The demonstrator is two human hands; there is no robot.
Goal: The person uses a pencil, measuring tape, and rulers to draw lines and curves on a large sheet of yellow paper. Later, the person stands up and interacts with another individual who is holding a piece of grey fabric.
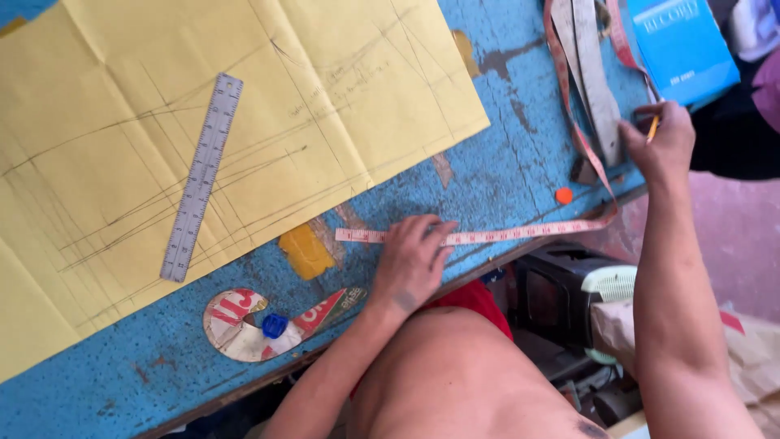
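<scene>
My left hand (413,258) lies flat on a pink measuring tape (520,233), pinning it to the blue table (504,175) near the front edge. The tape runs right from my fingers, then loops up toward the far right corner. My right hand (665,142) is closed on a yellow pencil (652,128) next to that loop, at the table's right edge. A large yellow paper sheet (341,89) with pencil lines covers the left of the table. A steel ruler (201,176) lies slanted on it.
A curved cardboard template (244,321) with a blue cap (275,326) lies near the front edge. An orange dot (564,195), a yellow patch (305,251), a grey strip (595,77) and a blue book (681,45) are also here. A dark machine (569,297) sits below the table.
</scene>
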